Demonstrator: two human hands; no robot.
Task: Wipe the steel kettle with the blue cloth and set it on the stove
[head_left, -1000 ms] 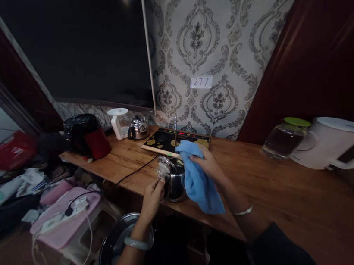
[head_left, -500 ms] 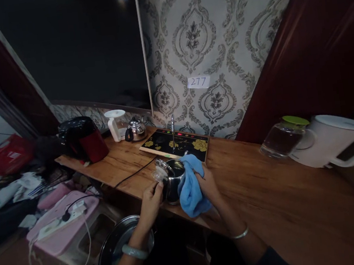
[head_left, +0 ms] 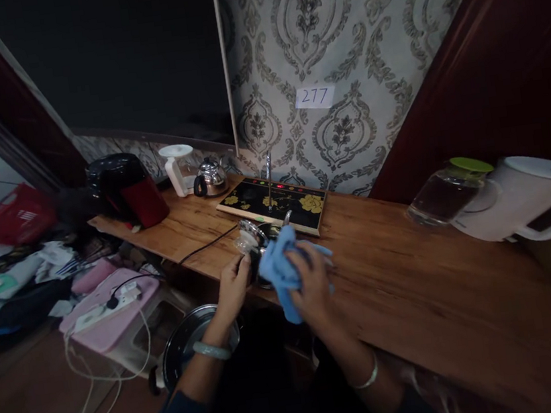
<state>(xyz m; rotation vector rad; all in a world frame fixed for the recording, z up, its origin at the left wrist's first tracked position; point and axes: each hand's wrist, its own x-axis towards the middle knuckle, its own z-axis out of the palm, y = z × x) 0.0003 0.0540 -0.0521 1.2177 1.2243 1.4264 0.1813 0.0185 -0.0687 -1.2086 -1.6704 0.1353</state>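
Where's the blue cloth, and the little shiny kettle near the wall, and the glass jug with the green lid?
Blue cloth (head_left: 276, 265): head view, on its bunched folds.
Little shiny kettle (head_left: 213, 178): head view, on its rounded metal body.
Glass jug (head_left: 438, 199): head view, on its clear side.

Cloth (head_left: 278, 267): lt. blue. Pot lid (head_left: 254, 230): silver. Induction cooktop (head_left: 290, 206): blk. w/ gold floral print, pale edging. Wallpaper (head_left: 265, 52): off-wht., grey damask pattern. Tabletop (head_left: 390, 272): brn., dk. wood grain. Stool (head_left: 104, 335): pink top. Jug lid (head_left: 471, 165): lime grn. Number card (head_left: 315, 97): wht., blue digits.
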